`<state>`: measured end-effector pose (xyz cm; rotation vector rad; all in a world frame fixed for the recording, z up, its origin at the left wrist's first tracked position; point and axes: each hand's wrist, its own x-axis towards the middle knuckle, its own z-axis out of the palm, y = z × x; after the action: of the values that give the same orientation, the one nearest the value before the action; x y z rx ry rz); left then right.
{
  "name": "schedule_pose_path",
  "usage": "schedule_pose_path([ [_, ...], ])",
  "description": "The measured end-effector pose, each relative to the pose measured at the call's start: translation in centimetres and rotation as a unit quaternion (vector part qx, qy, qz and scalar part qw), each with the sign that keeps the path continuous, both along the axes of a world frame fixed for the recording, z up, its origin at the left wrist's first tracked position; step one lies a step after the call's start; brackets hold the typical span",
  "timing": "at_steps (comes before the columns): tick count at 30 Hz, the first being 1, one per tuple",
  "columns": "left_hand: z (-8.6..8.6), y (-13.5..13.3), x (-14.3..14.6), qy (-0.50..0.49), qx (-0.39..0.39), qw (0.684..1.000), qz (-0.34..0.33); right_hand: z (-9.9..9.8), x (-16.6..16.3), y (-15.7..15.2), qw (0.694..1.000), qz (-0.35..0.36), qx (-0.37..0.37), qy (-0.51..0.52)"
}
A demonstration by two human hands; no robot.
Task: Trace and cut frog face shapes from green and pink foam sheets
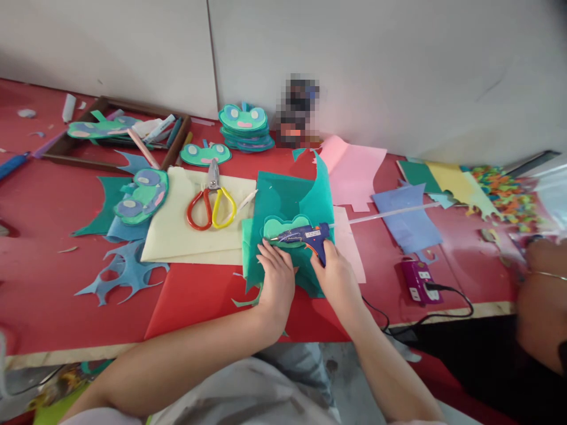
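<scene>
My right hand (335, 273) is closed round the handle of a blue glue gun (306, 236), whose nozzle points left over a light green frog-shaped felt piece (283, 225). That piece lies on a darker teal felt sheet (287, 200) at the front of the red table (53, 295). My left hand (275, 271) lies flat, fingers stretched, pressing the teal felt just below the frog shape. A white glue stick (390, 212) sticks out to the right behind the gun.
Red-and-yellow scissors (211, 200) lie on cream felt to the left. Finished frog faces are stacked (245, 125) by the wall; a wooden tray (115, 133) holds pens. A purple power strip (419, 281) with black cable sits right. Another person's arm (543, 295) is at far right.
</scene>
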<state>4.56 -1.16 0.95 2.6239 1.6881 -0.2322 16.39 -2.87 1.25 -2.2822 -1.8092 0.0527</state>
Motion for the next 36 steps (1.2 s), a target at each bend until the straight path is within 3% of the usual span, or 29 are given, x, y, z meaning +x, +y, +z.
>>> schedule_pose_path([
  [18, -0.4, -0.1, -0.1, -0.029, 0.005, 1.000, 0.004, -0.4, 2.0, -1.3, 0.999, -0.022, -0.016, -0.027],
  [36, -0.5, 0.1, -0.1, 0.034, 0.012, 0.999, -0.031, 0.0, 5.1, -2.2, 0.987, -0.073, -0.003, -0.144],
])
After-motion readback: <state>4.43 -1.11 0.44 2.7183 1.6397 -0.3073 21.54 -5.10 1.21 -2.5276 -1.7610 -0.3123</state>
